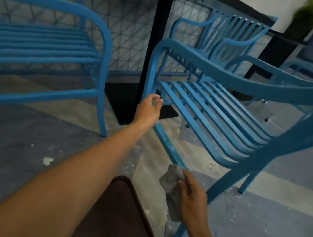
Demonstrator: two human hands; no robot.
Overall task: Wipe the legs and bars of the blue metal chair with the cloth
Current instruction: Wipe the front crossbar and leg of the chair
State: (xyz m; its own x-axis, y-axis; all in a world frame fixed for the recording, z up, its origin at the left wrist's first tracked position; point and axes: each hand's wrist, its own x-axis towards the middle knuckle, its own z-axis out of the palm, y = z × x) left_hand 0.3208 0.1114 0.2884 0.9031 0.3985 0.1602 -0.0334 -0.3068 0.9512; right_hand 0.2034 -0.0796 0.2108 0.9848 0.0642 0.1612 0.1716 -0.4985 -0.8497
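The blue metal chair (218,112) stands tilted in the middle right, with slatted seat and tube legs. My left hand (148,110) reaches out to its front leg near the seat edge, fingers curled around the tube. A low side bar (168,147) runs from that leg toward me, speckled with white dust. My right hand (192,195) holds a crumpled grey cloth (172,187) against the near end of this bar, by the rear leg.
A second blue chair (49,52) stands at left, a third (229,36) behind the table. A black table post (154,42) and its base plate rise between them. Dusty floor with white flecks; a brown cushion edge (121,209) is near me.
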